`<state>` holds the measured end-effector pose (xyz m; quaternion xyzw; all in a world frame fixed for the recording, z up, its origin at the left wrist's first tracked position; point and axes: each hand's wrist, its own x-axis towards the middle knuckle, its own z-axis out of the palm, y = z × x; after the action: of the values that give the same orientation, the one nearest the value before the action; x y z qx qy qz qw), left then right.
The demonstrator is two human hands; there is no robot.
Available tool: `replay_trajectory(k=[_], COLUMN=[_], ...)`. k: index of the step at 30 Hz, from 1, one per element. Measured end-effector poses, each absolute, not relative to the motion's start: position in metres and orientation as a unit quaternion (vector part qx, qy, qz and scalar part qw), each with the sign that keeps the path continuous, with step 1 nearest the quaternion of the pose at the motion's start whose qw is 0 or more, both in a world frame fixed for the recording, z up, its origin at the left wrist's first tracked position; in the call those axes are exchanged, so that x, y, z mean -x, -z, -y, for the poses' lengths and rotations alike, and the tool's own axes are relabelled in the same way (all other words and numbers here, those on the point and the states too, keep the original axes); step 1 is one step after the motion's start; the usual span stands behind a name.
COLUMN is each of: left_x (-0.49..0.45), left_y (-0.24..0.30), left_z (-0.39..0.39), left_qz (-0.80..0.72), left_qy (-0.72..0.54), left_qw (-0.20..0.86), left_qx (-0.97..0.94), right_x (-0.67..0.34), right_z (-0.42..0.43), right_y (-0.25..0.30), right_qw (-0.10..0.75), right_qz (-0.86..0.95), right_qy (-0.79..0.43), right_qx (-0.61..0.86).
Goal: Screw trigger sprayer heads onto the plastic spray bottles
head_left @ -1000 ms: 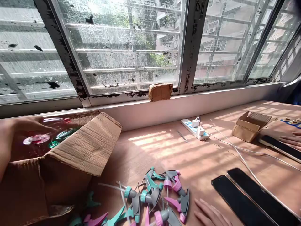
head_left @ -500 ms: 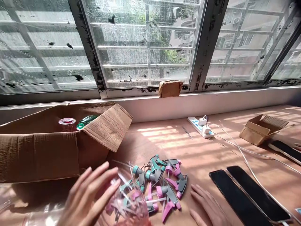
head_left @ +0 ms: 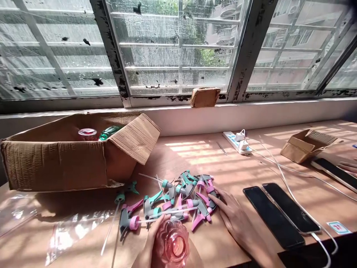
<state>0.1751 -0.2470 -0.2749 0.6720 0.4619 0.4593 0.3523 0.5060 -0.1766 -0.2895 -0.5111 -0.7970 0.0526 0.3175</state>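
Left hand [head_left: 148, 247] curved, right hand [head_left: 233, 216] palm-down

Daylight enters through the streaked window [head_left: 178, 48], the brightest area; panes hazy, detail beyond washed out. Barred sunlight and shadow stripe the wooden table [head_left: 192, 150], palest below the central pane. Front of the cardboard box [head_left: 55, 163] backlit and dim, dark shadow beneath it. Glare speckles the clear plastic bag [head_left: 74, 232]; highlights on the translucent pink bottle [head_left: 174, 245]. Wide-angle stretch towards the sides; upper right corner darkened. Foreground reasonably sharp.
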Motion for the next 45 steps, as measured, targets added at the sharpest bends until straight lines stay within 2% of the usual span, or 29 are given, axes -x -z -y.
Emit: replay_trajectory(k=[4, 10, 14, 18, 20, 23, 26, 34, 41, 45], left_x=[-0.172, -0.178, -0.167, -0.156, -0.154, -0.155, -0.156, -0.155, -0.156, -0.152], left_y=[0.27, 0.263, 0.258, 0.245, 0.24, 0.238, 0.24, 0.241, 0.243, 0.247], left_z=[0.241, 0.232, 0.224, 0.218, 0.219, 0.221, 0.221, 0.221, 0.22, 0.218], left_qz=[-0.456, -0.457, -0.445, -0.443, -0.468, -0.491, -0.494, -0.493, -0.497, -0.485], left_qy=[-0.407, -0.462, -0.466, -0.411, -0.382, -0.371, -0.367, -0.371, -0.386, -0.384], left_qw=[0.281, 0.179, 0.069, -0.057, -0.094, -0.105, -0.085, -0.069, -0.071, -0.075], left_qx=[-0.74, -0.739, -0.762, -0.795, -0.792, -0.781, -0.784, -0.784, -0.774, -0.782], right_x=[-0.502, -0.498, -0.501, -0.491, -0.481, -0.47, -0.47, -0.482, -0.479, -0.474], right_z=[0.179, 0.183, 0.187, 0.202, 0.212, 0.218, 0.214, 0.208, 0.207, 0.212], right_y=[0.278, 0.261, 0.259, 0.258, 0.257, 0.255, 0.254, 0.26, 0.259, 0.261], right_qw=[0.337, 0.389, 0.455, 0.539, 0.584, 0.672, 0.693, 0.651, 0.692, 0.636], right_qz=[0.775, 0.729, 0.68, 0.608, 0.549, 0.371, 0.271, 0.257, 0.204, 0.293], right_qy=[-0.093, -0.137, -0.164, -0.193, -0.254, -0.42, -0.503, -0.579, -0.554, -0.573], right_qx=[0.526, 0.546, 0.552, 0.551, 0.542, 0.484, 0.44, 0.418, 0.415, 0.425])
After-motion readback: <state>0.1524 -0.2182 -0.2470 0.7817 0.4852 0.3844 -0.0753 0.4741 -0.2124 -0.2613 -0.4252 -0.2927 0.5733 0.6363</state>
